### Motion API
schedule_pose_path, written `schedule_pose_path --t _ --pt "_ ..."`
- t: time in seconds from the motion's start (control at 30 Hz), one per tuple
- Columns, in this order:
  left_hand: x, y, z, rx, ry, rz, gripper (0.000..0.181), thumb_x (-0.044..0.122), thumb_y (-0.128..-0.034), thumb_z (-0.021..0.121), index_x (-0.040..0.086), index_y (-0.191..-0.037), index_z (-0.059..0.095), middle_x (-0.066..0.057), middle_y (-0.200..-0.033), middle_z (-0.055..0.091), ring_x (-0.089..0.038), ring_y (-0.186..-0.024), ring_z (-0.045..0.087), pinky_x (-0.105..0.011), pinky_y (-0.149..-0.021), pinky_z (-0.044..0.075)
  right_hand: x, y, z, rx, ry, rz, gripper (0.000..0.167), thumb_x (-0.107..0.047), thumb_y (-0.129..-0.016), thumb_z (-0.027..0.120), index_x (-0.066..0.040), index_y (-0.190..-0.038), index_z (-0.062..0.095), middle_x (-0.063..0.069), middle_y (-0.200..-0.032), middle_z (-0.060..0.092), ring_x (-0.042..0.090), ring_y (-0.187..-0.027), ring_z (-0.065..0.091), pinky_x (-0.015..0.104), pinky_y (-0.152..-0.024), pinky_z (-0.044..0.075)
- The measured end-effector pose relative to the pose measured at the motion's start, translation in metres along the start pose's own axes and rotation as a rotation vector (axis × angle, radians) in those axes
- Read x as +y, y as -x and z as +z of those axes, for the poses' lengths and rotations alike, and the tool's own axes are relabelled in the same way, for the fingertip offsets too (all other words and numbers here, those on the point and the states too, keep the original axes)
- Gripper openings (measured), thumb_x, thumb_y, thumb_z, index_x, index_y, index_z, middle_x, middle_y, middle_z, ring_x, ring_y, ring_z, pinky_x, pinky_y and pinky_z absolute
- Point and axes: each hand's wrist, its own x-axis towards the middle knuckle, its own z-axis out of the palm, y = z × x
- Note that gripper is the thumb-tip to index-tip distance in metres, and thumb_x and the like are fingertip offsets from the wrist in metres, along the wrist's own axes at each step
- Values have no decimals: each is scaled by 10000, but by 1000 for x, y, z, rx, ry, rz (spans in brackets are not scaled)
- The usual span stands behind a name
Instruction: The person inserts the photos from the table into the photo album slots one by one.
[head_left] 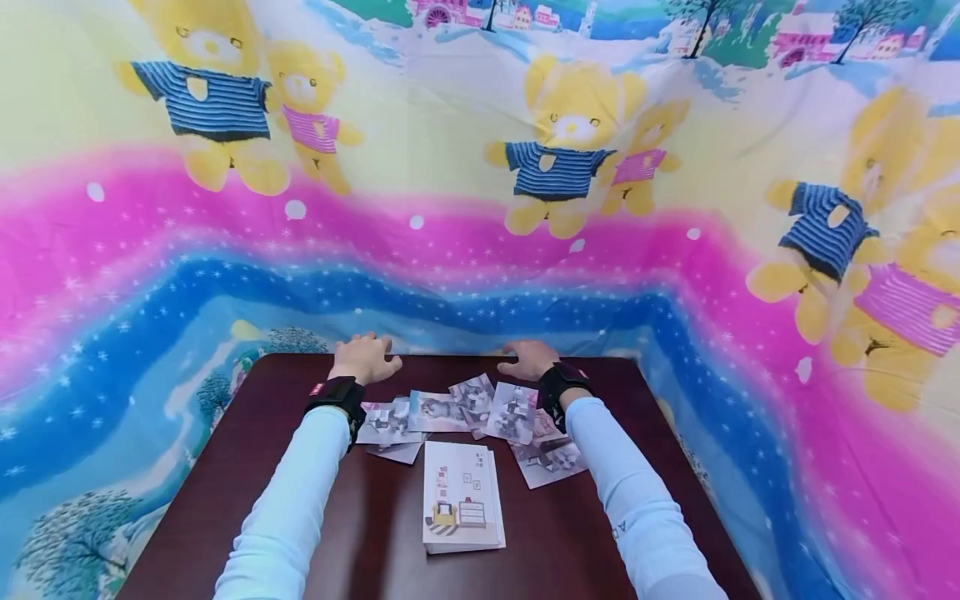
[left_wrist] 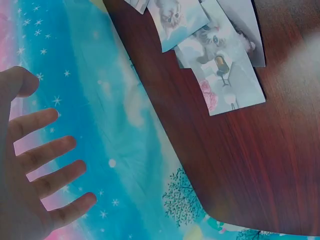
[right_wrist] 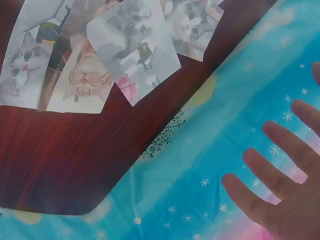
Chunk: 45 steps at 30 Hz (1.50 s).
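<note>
Bear-print cloth (head_left: pixel 420 250) backs the desk (head_left: pixel 555 533), cat photos (head_left: pixel 512 412) lying beyond the booklet (head_left: pixel 461 500) (probably spread for easy viewing), with left hand (head_left: pixel 362 358) and right hand (head_left: pixel 531 360) apart, outstretched and empty, farther past it.

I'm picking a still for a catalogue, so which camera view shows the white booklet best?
The head view: the booklet lies there whole on the table, its printed front facing up with nothing over it. Neither wrist view shows any of it; both take in cat pictures and part of the table instead.
</note>
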Motion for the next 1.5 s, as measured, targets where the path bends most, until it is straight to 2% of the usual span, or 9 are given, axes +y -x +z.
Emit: schedule_pose_path --t 0.13,0.3,0.53,0.67,0.77,0.83,1.07,1.33,1.5 --pt "0 0 11 31 -16 61 475 366 -980 511 63 -1342 558 -235 -1369 509 -471 -1232 466 -665 -974 360 3 4 12 68 -18 -89 425 -323 -1001 586 -82 -1352 588 188 -1384 545 380 -1216 541 527 -966 466" --pt "10 16 48 128 -113 278 451 349 -968 547 64 -1316 583 -196 -1285 574 -404 -1168 533 -626 -944 423 7 21 52 186 -65 -215 355 -232 -981 621 -40 -1280 624 200 -1262 597 371 -1088 591 512 -910 492" --pt "45 97 137 150 -84 501 550 443 -991 546 38 -1363 553 -197 -1369 543 -419 -1282 470 -618 -1029 381 -3 80 159 334 -196 -428 274 -70 -912 661 27 -1169 649 185 -1144 649 332 -1053 617 482 -897 505" --pt "52 138 189 316 -47 574 564 455 -909 662 35 -1284 616 -197 -1332 571 -420 -1227 523 -568 -988 446 -13 127 212 317 -184 -392 309 -130 -921 666 -15 -1207 640 141 -1224 616 293 -1115 584 471 -934 488" --pt "51 153 222 456 -56 638 602 524 -839 714 48 -1203 660 -203 -1273 598 -419 -1176 552 -540 -928 484 -19 155 242 341 -179 -339 339 -167 -917 672 -41 -1230 640 134 -1281 598 294 -1167 563 491 -948 474" --pt "52 160 236 477 -69 663 666 579 -795 728 50 -1194 662 -220 -1276 586 -433 -1178 540 -543 -897 488 -22 168 257 371 -179 -318 365 -188 -918 672 -38 -1249 632 139 -1307 591 300 -1184 558 501 -943 472" --pt "58 153 244 519 -40 648 662 353 -622 877 71 -1181 665 -243 -1285 565 -458 -1196 518 -567 -898 478 -33 175 268 448 -244 -247 402 -191 -954 645 -11 -1309 585 148 -1348 569 303 -1200 556 476 -951 474" --pt "65 148 239 537 113 612 601 222 -628 883 94 -1179 678 -241 -1283 585 -476 -1178 536 -605 -830 506 -35 166 263 573 -417 -153 323 -95 -1000 566 22 -1301 568 173 -1340 563 297 -1213 557 457 -952 487" --pt "68 152 238 491 227 546 682 114 -648 867 80 -1285 625 -227 -1312 581 -488 -1195 526 -601 -842 508 -36 163 258 552 -549 -47 351 -126 -1069 419 28 -1376 491 144 -1356 561 284 -1234 539 447 -977 464"
